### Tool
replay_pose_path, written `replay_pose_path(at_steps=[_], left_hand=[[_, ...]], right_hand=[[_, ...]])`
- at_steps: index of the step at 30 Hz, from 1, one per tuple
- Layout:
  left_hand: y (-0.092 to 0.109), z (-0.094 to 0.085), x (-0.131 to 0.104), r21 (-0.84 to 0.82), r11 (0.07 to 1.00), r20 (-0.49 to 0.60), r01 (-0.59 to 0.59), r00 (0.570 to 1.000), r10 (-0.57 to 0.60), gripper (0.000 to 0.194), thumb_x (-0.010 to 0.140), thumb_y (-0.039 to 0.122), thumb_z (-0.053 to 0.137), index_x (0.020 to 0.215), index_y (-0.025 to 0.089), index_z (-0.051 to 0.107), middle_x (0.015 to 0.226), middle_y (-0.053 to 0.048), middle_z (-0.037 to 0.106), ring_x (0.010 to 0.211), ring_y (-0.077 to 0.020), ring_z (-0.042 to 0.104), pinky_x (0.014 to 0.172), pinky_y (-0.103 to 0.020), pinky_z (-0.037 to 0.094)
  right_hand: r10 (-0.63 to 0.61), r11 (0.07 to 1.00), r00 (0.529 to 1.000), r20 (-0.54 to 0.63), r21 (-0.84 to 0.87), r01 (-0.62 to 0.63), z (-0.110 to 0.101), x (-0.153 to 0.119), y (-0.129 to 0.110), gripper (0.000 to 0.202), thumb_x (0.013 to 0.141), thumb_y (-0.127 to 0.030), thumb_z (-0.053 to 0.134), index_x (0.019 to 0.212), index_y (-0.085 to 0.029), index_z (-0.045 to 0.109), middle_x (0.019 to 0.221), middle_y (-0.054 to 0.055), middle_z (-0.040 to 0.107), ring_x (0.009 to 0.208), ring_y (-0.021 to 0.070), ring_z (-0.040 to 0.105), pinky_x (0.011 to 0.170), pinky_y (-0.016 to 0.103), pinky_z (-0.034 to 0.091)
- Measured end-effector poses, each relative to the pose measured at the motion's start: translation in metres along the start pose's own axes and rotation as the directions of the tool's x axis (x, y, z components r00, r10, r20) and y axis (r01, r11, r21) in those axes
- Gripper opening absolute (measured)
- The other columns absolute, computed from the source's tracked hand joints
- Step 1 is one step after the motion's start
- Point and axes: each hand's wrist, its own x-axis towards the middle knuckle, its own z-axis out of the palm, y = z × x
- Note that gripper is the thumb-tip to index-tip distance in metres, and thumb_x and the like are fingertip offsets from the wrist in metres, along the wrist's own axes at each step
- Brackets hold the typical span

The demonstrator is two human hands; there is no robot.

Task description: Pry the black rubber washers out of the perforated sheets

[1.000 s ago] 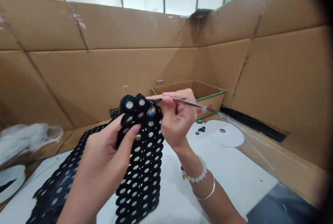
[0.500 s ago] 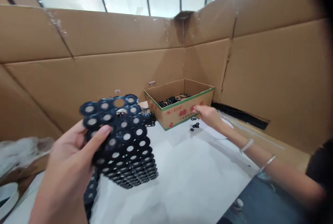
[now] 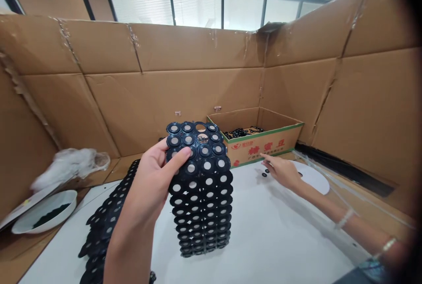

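My left hand (image 3: 158, 169) grips a long black sheet of joined rings (image 3: 206, 187), thumb in front and fingers behind. Pale round centres fill most of its rings, while two spots near the top edge are open holes. The sheet stands upright and its lower part folds away in steps. My right hand (image 3: 283, 172) is over the white tabletop, in front of the carton (image 3: 267, 145), with its fingers drawn together. Whatever they may hold is too small to make out. Just below the fingertips lie a few small loose black rings (image 3: 264, 174).
Small black rings (image 3: 239, 132) lie inside the carton. More black ring sheets (image 3: 108, 222) are stacked at the left, beside a white bowl (image 3: 46, 216) and crumpled clear plastic (image 3: 72, 167). A white disc (image 3: 314, 178) lies at right. Cardboard walls (image 3: 184, 95) enclose the table.
The view has swung left, bringing the bowl and stacked sheets further into sight. My right hand has dropped lower in front of the carton. My left hand keeps its grip on the sheet.
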Motion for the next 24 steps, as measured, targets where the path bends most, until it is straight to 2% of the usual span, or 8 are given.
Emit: replay_pose_path(at_steps=[3,5,7,8,11,14,18,24], left_hand=[[0.003,0.0,-0.003,-0.015,1.0,-0.002,0.0,1.0,0.0,0.024,0.079,0.031,0.077,0.101,0.022,0.07,0.083,-0.002,0.072,0.08,-0.0176,0.07,0.057,-0.015,0.053],[0.005,0.001,-0.004,-0.026,1.0,0.002,-0.01,1.0,0.01,0.024,0.078,0.026,0.077,0.1,0.023,0.07,0.083,-0.001,0.072,0.083,-0.019,0.07,0.055,-0.015,0.052],[0.006,0.001,-0.006,-0.031,0.999,0.0,-0.025,1.0,0.025,0.023,0.078,0.023,0.076,0.1,0.024,0.07,0.083,-0.001,0.072,0.081,-0.0184,0.07,0.054,-0.014,0.051],[0.007,0.0,-0.007,-0.026,0.999,-0.007,-0.032,0.999,0.032,0.023,0.078,0.022,0.076,0.1,0.024,0.071,0.083,-0.001,0.072,0.079,-0.0178,0.07,0.054,-0.014,0.051],[0.01,0.0,-0.012,0.001,0.999,-0.035,-0.049,0.998,0.049,0.027,0.078,0.021,0.075,0.104,0.025,0.07,0.085,-0.001,0.072,0.076,-0.0172,0.07,0.057,-0.016,0.054],[0.014,0.002,-0.017,0.04,0.998,-0.06,-0.046,0.997,0.048,0.029,0.079,0.022,0.073,0.108,0.026,0.069,0.093,-0.001,0.072,0.077,-0.0176,0.07,0.062,-0.018,0.057],[0.015,0.007,-0.025,0.042,0.999,-0.065,-0.013,0.998,0.016,0.029,0.08,0.024,0.074,0.109,0.027,0.069,0.099,-0.001,0.072,0.082,-0.0191,0.07,0.065,-0.019,0.058],[0.012,0.016,-0.037,0.026,0.998,-0.052,0.056,0.997,-0.055,0.031,0.082,0.03,0.074,0.113,0.031,0.067,0.097,0.001,0.072,0.081,-0.0206,0.07,0.067,-0.023,0.06]], right_hand=[[-0.015,0.989,0.998,-0.063,0.143,0.024,-0.019,0.016,-0.061,0.03,0.097,-0.041,0.045,0.084,-0.018,0.06,0.105,0.014,0.072,0.087,0.0229,0.071,0.074,0.035,0.056],[-0.044,0.952,0.993,-0.108,0.296,0.074,-0.037,0.028,-0.109,0.033,0.098,-0.045,0.041,0.084,-0.02,0.057,0.109,0.012,0.072,0.092,0.0203,0.071,0.074,0.032,0.057],[-0.003,0.724,0.977,-0.214,0.674,0.149,-0.057,0.04,-0.156,0.027,0.093,-0.044,0.055,0.078,-0.021,0.056,0.104,0.009,0.074,0.097,0.021,0.071,0.081,0.034,0.057],[0.021,0.603,0.962,-0.272,0.771,0.205,-0.065,0.045,-0.177,0.025,0.091,-0.041,0.059,0.075,-0.022,0.055,0.101,0.006,0.075,0.098,0.0201,0.071,0.085,0.034,0.056],[0.041,0.364,0.933,-0.358,0.875,0.32,-0.081,0.051,-0.223,0.019,0.093,-0.037,0.058,0.078,-0.025,0.059,0.102,0.0,0.074,0.106,0.0188,0.068,0.098,0.039,0.052],[0.049,0.278,0.935,-0.351,0.904,0.325,-0.082,0.048,-0.246,0.019,0.093,-0.04,0.057,0.079,-0.027,0.06,0.109,-0.002,0.073,0.116,0.0208,0.064,0.103,0.043,0.05],[0.107,0.193,0.937,-0.334,0.931,0.31,-0.077,0.038,-0.255,0.017,0.091,-0.04,0.061,0.081,-0.026,0.061,0.115,-0.001,0.071,0.121,0.0221,0.061,0.106,0.043,0.048],[0.215,0.252,0.917,-0.337,0.926,0.282,-0.083,0.026,-0.258,0.015,0.088,-0.04,0.065,0.078,-0.029,0.064,0.112,-0.004,0.071,0.111,0.0253,0.066,0.099,0.043,0.054]])
